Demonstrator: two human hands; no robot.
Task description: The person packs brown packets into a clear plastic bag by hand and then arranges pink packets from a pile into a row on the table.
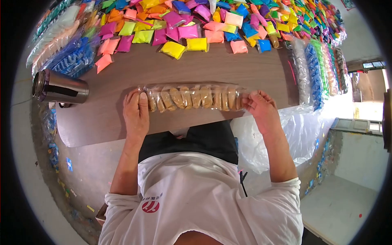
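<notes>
A long clear plastic bag of brown packets (196, 98) lies across the near part of the table, its several packets standing side by side in a row. My left hand (136, 111) grips the bag's left end, thumb on top and fingers around the side. At the other end, my right hand (261, 108) pinches the plastic between thumb and fingers. The undersides of both hands' fingers are partly hidden.
Colourful small packets (188, 30) are heaped along the table's (188, 67) far side. A steel flask (65, 87) lies at the left. Filled long bags (301, 73) are stacked at the right, above a large clear plastic bag (281, 139).
</notes>
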